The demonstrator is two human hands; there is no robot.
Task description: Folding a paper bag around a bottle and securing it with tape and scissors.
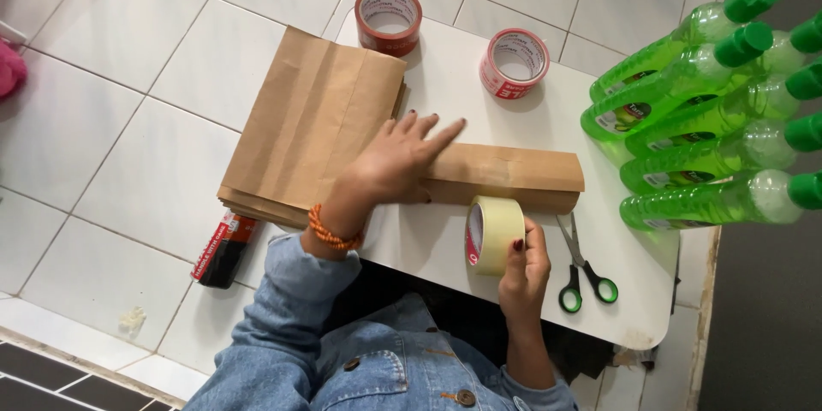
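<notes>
Pressing flat, fingers spread, left hand point(401, 163) lies on a brown paper-wrapped parcel point(505, 175) at mid-table, grasping nothing. Right hand point(524, 265) grips a clear tape roll point(494, 235) upright, touching the parcel's near edge. Green-handled scissors point(585, 270) just right of it. Stack of brown paper bags point(308, 120) left; two red tape rolls point(389, 17) far; green bottles point(711, 111) right

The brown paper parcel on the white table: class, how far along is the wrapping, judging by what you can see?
Done: the brown paper parcel is already rolled and folded shut. In hand: the left hand presses it flat while the right hand holds a clear tape roll against its edge. Left: no tape strip shows on the seam yet; scissors lie unused, and green bottles wait beside.
</notes>
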